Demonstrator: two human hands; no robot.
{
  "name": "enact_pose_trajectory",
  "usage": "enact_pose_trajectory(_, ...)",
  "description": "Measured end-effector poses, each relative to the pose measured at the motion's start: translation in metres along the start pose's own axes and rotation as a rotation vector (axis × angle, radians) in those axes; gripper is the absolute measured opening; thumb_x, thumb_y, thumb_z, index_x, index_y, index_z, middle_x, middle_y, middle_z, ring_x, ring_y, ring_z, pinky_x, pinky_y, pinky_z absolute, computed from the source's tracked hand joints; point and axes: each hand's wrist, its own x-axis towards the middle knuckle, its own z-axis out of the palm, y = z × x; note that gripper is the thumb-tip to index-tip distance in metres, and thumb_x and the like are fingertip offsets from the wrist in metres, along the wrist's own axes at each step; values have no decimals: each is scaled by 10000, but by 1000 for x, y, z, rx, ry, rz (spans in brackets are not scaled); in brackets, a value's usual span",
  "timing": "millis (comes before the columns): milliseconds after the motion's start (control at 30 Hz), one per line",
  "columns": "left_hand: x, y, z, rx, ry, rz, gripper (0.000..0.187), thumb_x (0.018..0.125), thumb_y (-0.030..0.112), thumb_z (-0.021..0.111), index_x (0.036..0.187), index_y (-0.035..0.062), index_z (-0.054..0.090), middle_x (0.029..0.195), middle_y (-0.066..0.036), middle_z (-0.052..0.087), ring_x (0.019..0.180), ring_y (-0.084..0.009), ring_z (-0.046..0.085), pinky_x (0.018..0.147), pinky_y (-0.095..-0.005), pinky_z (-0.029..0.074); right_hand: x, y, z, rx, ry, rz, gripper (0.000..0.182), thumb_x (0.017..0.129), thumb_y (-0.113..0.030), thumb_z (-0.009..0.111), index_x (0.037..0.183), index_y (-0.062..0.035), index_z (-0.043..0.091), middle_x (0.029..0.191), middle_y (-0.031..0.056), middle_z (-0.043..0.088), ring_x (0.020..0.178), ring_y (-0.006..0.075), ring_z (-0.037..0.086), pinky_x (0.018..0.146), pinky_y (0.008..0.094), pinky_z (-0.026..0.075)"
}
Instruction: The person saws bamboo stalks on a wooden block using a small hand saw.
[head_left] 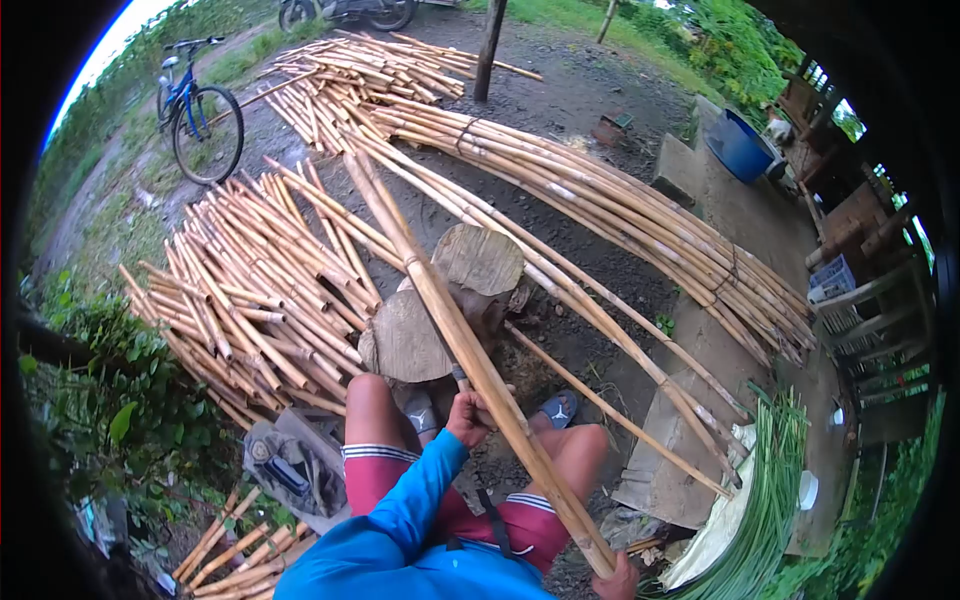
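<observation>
A thick bamboo pole runs slantwise from the far piles, across the cut wooden stumps, down to my right side. My right hand is closed round its near end at the bottom of the view. My left hand, at the end of a blue sleeve, makes a fist beside the pole's middle, between my knees. From the top of that fist sticks a short, dark, narrow tool, close against the pole; most of it is hidden. A second stump stands nearer, left of the pole.
Cut bamboo pieces are heaped on the left. A tied bundle of long poles lies on the right, with loose poles nearer. Green leaf strips lie at lower right. A grey bag sits by my left leg; a bicycle stands behind.
</observation>
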Motion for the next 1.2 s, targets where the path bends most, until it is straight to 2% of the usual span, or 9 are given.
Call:
enact_pose_trajectory(133, -37, 6, 55, 243, -134, 79, 598, 650, 121, 575, 1219, -62, 556, 1236, -197, 608, 1119, -312, 606, 1007, -429, 476, 46, 31, 5, -120, 59, -223, 859, 672, -283, 752, 1434, -76, 414, 1321, 233, 534, 1209, 406, 517, 1016, 480, 433)
enact_pose_trajectory(233, -66, 20, 111, 306, -210, 229, 605, 683, 114, 582, 1271, -12, 523, 1262, -202, 601, 1134, -320, 600, 994, -408, 482, 91, 3, -28, -86, 155, -341, 563, 623, -199, 767, 1102, -35, 521, 1029, 269, 608, 1013, 473, 566, 910, 522, 448)
enact_pose_trajectory(333, -91, 41, 143, 350, -229, 351, 636, 621, 69, 539, 1250, -26, 535, 1263, -207, 607, 1136, -309, 599, 980, -398, 484, 144, -12, -57, -113, 348, -583, 558, 630, -74, 707, 1138, -15, 484, 1028, 264, 554, 1028, 475, 522, 900, 530, 404)
enact_pose_trajectory(567, -173, 76, 153, 520, -202, 695, 603, 699, 124, 579, 1288, -1, 549, 1338, -193, 559, 1209, -295, 559, 1040, -423, 434, 217, -168, -110, -130, 379, -997, 464, 649, -12, 648, 1078, -16, 471, 963, 242, 518, 969, 488, 497, 864, 521, 386)
enact_pose_trajectory(700, -223, 88, 134, 524, -206, 872, 606, 877, 363, 636, 1357, 26, 483, 1402, -196, 500, 1253, -299, 522, 1050, -436, 424, 239, -252, -88, -171, 331, -1275, 611, 634, 21, 646, 1211, 0, 448, 1083, 234, 514, 1055, 457, 503, 941, 504, 388)
enact_pose_trajectory(1000, -376, 128, 81, 472, 63, 1268, 875, 845, 659, 538, 1404, -7, 437, 1387, -269, 471, 1254, -380, 504, 1079, -507, 391, 162, -451, -13, -334, 160, -1684, 633, 609, 20, 679, 1203, -24, 466, 1062, 199, 527, 1010, 416, 532, 897, 471, 432)
enact_pose_trajectory(1067, -415, 137, 69, 282, 185, 1419, 698, 789, 479, 637, 1318, 35, 541, 1339, -276, 518, 1225, -402, 522, 1080, -522, 391, 106, -485, -8, -359, 142, -1742, 513, 618, 8, 666, 1105, -21, 507, 968, 187, 540, 939, 407, 541, 840, 470, 441)
enact_pose_trajectory(1100, -435, 140, 60, 83, 163, 1458, 635, 637, 246, 640, 1214, -14, 581, 1294, -261, 560, 1173, -357, 565, 1083, -478, 396, 77, -499, -7, -385, 127, -1768, 449, 628, 0, 659, 1055, -20, 523, 920, 181, 545, 905, 403, 542, 812, 470, 441)
enact_pose_trajectory(1200, -476, 144, 0, -176, 393, 1619, 581, 617, 186, 567, 1173, 21, 609, 1241, -228, 608, 1140, -367, 578, 1076, -524, 394, 4, -520, -3, -471, 53, -1890, 371, 632, -66, 676, 981, -36, 556, 860, 164, 575, 847, 382, 572, 754, 454, 457)
